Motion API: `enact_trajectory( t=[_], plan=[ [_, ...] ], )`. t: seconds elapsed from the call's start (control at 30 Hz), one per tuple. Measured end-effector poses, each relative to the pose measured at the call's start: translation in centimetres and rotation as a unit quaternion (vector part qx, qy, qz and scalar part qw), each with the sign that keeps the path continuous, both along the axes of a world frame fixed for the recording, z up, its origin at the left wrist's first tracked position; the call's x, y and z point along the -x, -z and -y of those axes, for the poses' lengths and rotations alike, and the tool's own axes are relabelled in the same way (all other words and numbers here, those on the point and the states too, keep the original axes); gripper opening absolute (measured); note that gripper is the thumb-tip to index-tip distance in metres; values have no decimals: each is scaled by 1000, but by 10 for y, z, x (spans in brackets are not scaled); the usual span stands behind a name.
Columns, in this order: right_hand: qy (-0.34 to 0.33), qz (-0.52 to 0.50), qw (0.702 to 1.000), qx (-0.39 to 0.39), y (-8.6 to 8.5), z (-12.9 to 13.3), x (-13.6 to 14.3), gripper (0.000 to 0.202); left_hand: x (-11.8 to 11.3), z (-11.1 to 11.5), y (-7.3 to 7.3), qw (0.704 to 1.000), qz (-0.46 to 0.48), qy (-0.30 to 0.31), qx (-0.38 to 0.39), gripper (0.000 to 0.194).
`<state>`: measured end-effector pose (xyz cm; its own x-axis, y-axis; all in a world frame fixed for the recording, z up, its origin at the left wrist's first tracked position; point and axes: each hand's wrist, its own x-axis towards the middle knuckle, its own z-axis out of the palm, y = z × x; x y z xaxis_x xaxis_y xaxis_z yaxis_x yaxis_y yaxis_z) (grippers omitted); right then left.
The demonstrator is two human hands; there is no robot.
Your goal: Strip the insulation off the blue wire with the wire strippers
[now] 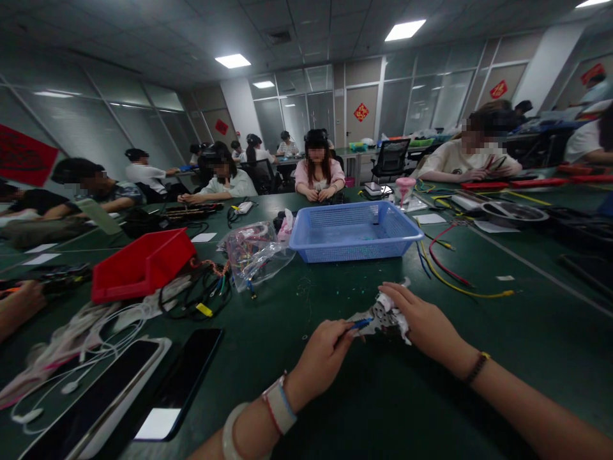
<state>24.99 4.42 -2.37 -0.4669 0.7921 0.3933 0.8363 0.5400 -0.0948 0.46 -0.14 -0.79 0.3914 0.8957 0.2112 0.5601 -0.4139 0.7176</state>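
Note:
My left hand is closed around the blue handle of a pair of wire strippers, whose flat metal head has several holes. A crumpled white tissue lies against that metal head. Over the tissue, my right hand is closed and presses it to the tool from the right. The far end of the head is partly hidden by tissue and fingers. Both hands are low over the green table, in front of a blue plastic basket.
A red bin, a clear plastic bag with wires and black cables are at left. Two phones, one black, lie nearer. Red and yellow cables spread at right. Several people sit around the tables.

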Motion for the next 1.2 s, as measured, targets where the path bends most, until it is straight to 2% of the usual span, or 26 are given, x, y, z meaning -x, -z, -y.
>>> enact_trajectory(
  t=[0.2,0.37,0.57,0.8,1.03,1.2],
  plan=[
    [-4,-14,999,31,-3,2,1,70,0,2,-5,1000,1,0,18,22],
    [-30,-27,997,67,-5,2,0,70,0,2,-5,999,1,9,47,30],
    [-23,-46,995,83,-2,2,1,70,-1,2,-7,996,34,9,84,28],
    [-20,3,1000,19,5,-1,2,64,0,3,-10,990,77,26,113,30],
    [-3,59,995,-77,2,1,7,56,1,3,-10,986,97,36,133,29],
    [1,95,988,-122,-1,2,5,46,1,4,-9,987,91,52,120,29]
  ],
)
